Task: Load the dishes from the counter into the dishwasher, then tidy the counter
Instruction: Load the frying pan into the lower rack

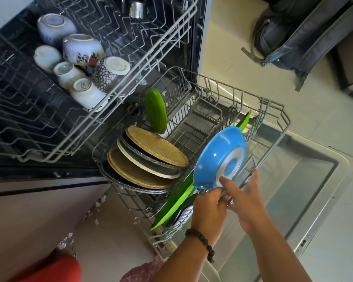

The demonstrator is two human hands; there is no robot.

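A blue plate (217,157) with a white foot ring stands on edge over the near right part of the dishwasher's lower rack (274,109). My left hand (209,203), a bead bracelet on its wrist, pinches the plate's lower rim. My right hand (246,198) lies beside it, thumb touching the plate's white base and fingers stretched towards the rack's rim wire. Green plates sit in the rack: one upright (156,110), a long one (171,206) just left of my hands, another (244,121) behind the blue plate.
Speckled brown and dark plates (157,148) lean stacked in the lower rack's left side. The pulled-out upper rack (167,43) holds upturned cups and bowls (82,49). The open door (306,192) lies under the rack. A grey backpack (293,33) sits on the floor.
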